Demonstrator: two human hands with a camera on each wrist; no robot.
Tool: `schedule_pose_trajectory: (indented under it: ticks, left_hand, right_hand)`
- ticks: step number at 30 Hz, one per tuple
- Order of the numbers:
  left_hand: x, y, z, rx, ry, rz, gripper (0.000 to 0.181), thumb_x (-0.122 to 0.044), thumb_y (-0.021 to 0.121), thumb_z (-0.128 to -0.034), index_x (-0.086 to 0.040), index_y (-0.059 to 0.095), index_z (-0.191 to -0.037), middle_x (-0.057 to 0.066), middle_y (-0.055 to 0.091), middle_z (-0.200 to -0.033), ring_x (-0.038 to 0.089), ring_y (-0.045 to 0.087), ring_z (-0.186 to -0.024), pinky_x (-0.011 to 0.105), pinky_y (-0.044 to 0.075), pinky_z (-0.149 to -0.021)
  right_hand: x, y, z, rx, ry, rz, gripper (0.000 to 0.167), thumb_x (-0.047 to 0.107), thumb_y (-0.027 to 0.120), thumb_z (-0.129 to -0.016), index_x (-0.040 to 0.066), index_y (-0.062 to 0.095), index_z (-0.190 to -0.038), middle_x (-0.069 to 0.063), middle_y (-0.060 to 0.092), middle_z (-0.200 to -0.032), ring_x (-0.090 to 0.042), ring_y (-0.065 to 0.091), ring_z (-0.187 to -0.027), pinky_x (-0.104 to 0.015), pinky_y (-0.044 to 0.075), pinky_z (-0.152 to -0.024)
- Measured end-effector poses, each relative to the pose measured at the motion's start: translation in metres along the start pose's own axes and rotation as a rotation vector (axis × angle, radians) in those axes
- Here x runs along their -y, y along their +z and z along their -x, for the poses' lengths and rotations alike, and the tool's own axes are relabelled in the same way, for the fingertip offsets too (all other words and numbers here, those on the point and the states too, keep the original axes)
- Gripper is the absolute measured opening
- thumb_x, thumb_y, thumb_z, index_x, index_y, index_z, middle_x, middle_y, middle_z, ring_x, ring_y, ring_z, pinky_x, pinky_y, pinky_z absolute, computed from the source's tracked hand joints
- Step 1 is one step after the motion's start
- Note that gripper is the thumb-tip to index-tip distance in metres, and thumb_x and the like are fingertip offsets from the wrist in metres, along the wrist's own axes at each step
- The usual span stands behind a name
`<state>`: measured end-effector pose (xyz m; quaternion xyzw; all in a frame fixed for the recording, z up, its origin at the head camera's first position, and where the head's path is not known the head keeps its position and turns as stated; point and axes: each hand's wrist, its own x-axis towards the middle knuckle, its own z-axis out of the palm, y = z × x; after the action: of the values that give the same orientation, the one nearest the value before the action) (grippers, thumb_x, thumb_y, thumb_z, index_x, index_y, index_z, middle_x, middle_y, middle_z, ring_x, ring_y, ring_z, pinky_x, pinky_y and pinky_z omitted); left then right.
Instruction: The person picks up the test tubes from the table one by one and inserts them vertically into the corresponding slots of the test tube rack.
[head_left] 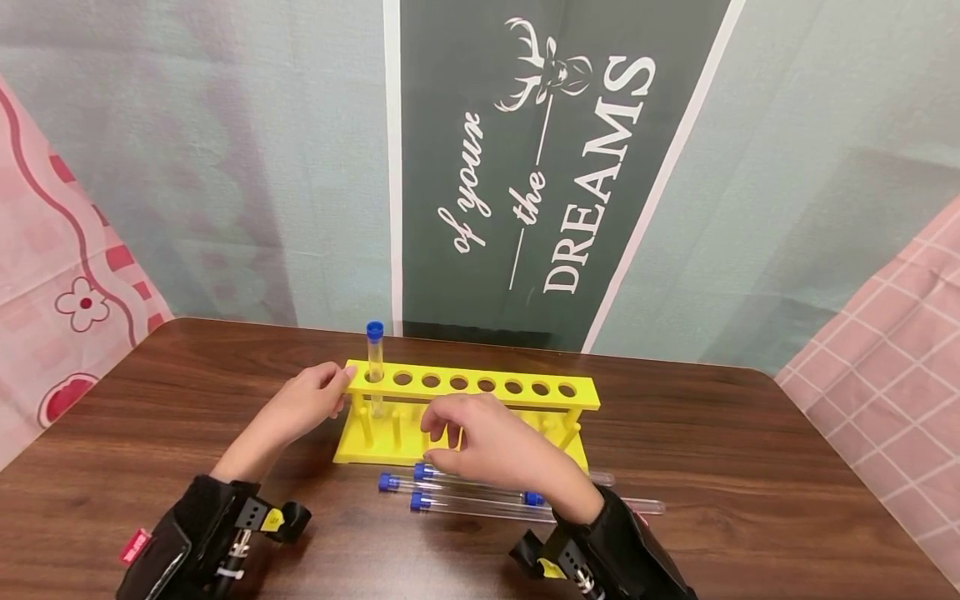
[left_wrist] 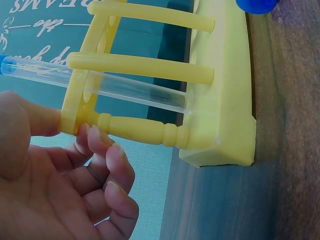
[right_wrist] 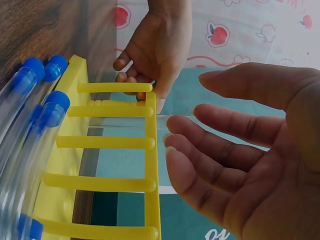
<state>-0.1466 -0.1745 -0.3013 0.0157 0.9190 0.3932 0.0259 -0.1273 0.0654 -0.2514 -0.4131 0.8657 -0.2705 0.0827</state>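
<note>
Black wrist straps (head_left: 198, 529) flank us at seven and five o'clock as our left hand (head_left: 313, 397) pinches the yellow rack (head_left: 472, 383) at nine, best braced, and our right hand (head_left: 495, 433), fingers apart, empty, should take loose tubes (head_left: 487, 507) at six by their caps (head_left: 420, 502).

The right hand (head_left: 491, 437) hides part of the rack (head_left: 472, 383). The left wrist view's left edge cuts off a cap (left_wrist: 7, 65).

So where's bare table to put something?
The brown wooden table is bare between the yellow plastic rack and the pink checked cloth, and left of the left hand. It's crowded before the rack: clear blue-capped tubes lie there near the right hand.
</note>
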Motion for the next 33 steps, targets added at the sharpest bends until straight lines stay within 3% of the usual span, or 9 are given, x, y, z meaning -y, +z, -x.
schedule_pose_trajectory:
  ticks: [11, 25, 33]
  left_hand:
    - [0.000, 0.000, 0.000, 0.006, 0.005, -0.008, 0.039, -0.035, 0.035, -0.0991, -0.004, 0.046, -0.079, 0.005, 0.045, -0.064, 0.018, 0.033, -0.054, 0.030, 0.028, -0.052]
    - [0.001, 0.000, 0.001, 0.018, 0.005, 0.000, 0.040, -0.037, 0.035, -0.0989, -0.005, 0.046, -0.079, 0.006, 0.045, -0.064, 0.018, 0.032, -0.053, 0.030, 0.028, -0.052]
    - [0.001, 0.000, 0.001, 0.016, -0.007, 0.000, 0.039, -0.036, 0.035, -0.0990, -0.004, 0.046, -0.080, 0.006, 0.044, -0.065, 0.018, 0.034, -0.055, 0.030, 0.029, -0.052]
  right_hand:
    - [-0.006, 0.007, 0.007, 0.027, -0.017, 0.058, 0.014, 0.007, 0.068, -0.079, 0.004, 0.061, -0.091, -0.003, 0.059, -0.082, -0.010, 0.049, -0.069, -0.019, 0.042, -0.064]
    - [-0.012, 0.018, 0.004, 0.123, 0.046, 0.191, 0.013, 0.009, 0.066, -0.080, 0.006, 0.062, -0.092, 0.001, 0.059, -0.082, -0.009, 0.047, -0.071, -0.020, 0.041, -0.065]
    - [-0.015, 0.024, 0.002, 0.112, 0.046, 0.254, 0.014, 0.009, 0.068, -0.078, 0.006, 0.063, -0.091, 0.000, 0.061, -0.082, -0.008, 0.051, -0.072, -0.020, 0.044, -0.066]
